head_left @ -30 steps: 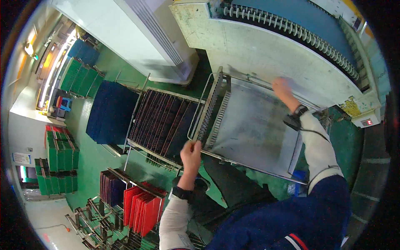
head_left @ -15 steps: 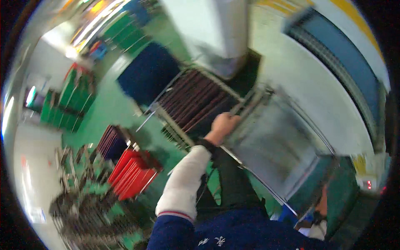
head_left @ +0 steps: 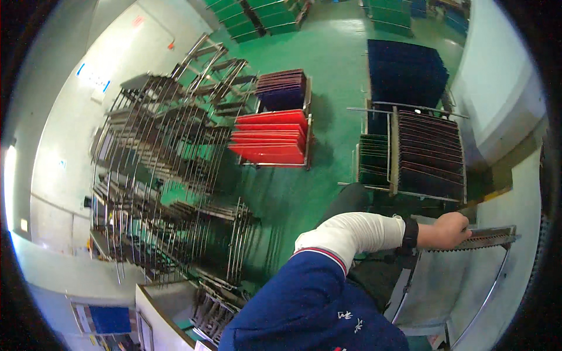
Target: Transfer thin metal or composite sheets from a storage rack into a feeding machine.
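My left hand (head_left: 448, 230) is closed round the toothed top bar of a metal rack (head_left: 495, 237) at the lower right. A white sleeve cover and a dark band are on that arm. The rack's thin metal legs run down toward the lower edge, and a pale panel shows between them. My right hand is out of the picture. Just beyond the held rack stands a slotted rack of dark, red-edged boards (head_left: 430, 153), with a row of green boards (head_left: 373, 159) beside it.
Farther back on the right are large dark blue boards (head_left: 407, 71). Red boards (head_left: 272, 140) and dark purple boards (head_left: 281, 90) sit on a cart across the green floor (head_left: 336, 70). Many bare metal racks (head_left: 158, 140) crowd the left. A white pillar (head_left: 497, 76) rises at right.
My view has swung round to the left, bringing the bare racks and red boards more fully into sight. My left hand keeps its hold on the rack; my right hand has left the picture.
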Demonstrator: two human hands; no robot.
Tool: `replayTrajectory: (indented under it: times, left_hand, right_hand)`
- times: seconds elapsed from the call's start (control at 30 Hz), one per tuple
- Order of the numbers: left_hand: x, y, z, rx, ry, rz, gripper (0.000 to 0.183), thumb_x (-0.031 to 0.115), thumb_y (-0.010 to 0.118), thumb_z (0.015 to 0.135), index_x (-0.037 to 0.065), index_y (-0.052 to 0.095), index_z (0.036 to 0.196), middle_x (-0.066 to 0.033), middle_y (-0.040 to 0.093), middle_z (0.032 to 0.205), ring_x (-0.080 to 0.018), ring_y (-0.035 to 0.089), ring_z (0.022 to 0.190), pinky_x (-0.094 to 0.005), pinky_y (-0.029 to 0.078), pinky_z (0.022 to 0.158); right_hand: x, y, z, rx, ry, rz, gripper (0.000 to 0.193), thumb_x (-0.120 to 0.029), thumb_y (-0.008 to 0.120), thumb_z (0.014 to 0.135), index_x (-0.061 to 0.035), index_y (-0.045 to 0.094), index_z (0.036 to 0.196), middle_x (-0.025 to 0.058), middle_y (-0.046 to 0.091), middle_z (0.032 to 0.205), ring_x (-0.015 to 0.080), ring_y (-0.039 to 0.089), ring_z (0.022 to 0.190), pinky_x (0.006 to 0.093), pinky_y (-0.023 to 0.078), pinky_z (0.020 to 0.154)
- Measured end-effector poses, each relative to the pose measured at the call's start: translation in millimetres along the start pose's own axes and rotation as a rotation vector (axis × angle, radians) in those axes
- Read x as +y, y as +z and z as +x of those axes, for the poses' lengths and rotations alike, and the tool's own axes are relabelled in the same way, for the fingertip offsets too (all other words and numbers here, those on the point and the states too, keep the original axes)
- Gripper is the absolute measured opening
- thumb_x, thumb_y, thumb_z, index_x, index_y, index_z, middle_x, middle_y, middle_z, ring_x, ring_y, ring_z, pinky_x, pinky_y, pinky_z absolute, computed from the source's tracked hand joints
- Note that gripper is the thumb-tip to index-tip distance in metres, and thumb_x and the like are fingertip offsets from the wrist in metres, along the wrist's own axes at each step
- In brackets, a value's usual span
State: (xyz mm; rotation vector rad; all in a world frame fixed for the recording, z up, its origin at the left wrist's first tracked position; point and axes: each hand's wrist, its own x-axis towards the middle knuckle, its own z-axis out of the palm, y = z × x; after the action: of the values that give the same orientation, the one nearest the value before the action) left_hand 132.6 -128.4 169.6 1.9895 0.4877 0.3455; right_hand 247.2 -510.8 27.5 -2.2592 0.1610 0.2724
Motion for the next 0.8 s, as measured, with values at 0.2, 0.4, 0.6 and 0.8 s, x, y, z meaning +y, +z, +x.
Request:
replayTrajectory:
  times: [0.2, 0.4, 0.6, 0.8]
  left_hand:
    - [24, -72, -60, 0.165, 0.149, -0.031, 0.029, 0.028, 0.068, 0.087, 0.001, 0.067, 0.079, -0.0228, 0.065, 0.074, -0.0441, 0.064, 0.076, -0.0528, 0.051, 0.07]
    - [33, -165, -119, 0.559, 0.275, -0.089, 0.026, 0.024, 0.07, 0.086, 0.001, 0.065, 0.075, -0.022, 0.063, 0.07, -0.0425, 0.063, 0.07, -0.0507, 0.049, 0.064]
    - [31, -251, -227, 0.916, 0.272, -0.037, 0.031, 0.024, 0.068, 0.09, -0.001, 0.061, 0.073, -0.0204, 0.055, 0.063, -0.0322, 0.056, 0.056, -0.0442, 0.043, 0.054]
    - [8, -296, -359, 1.263, 0.111, 0.031, 0.029, 0.021, 0.066, 0.095, -0.001, 0.062, 0.078, -0.0073, 0.057, 0.064, -0.0108, 0.052, 0.062, -0.0334, 0.043, 0.054]
  right_hand:
    - [-74, -5, -8, -0.016, -0.03, 0.349, 0.067, -0.038, 0.053, 0.1, -0.003, 0.034, 0.153, 0.0138, 0.041, 0.154, 0.0285, 0.042, 0.139, 0.0429, 0.032, 0.116]
    - [-149, -4, -29, -0.118, -0.114, 0.602, 0.068, -0.042, 0.052, 0.1, -0.0038, 0.034, 0.154, 0.0128, 0.039, 0.156, 0.0284, 0.039, 0.141, 0.0437, 0.03, 0.116]
    - [-212, 32, -52, -0.342, -0.179, 0.733, 0.07, -0.046, 0.05, 0.101, -0.0046, 0.034, 0.154, 0.0119, 0.037, 0.157, 0.0283, 0.037, 0.142, 0.0446, 0.028, 0.117]
    - [-301, 117, -107, -0.736, -0.19, 0.767, 0.071, -0.051, 0.049, 0.101, -0.0054, 0.034, 0.154, 0.0109, 0.035, 0.159, 0.0283, 0.035, 0.143, 0.0454, 0.026, 0.118]
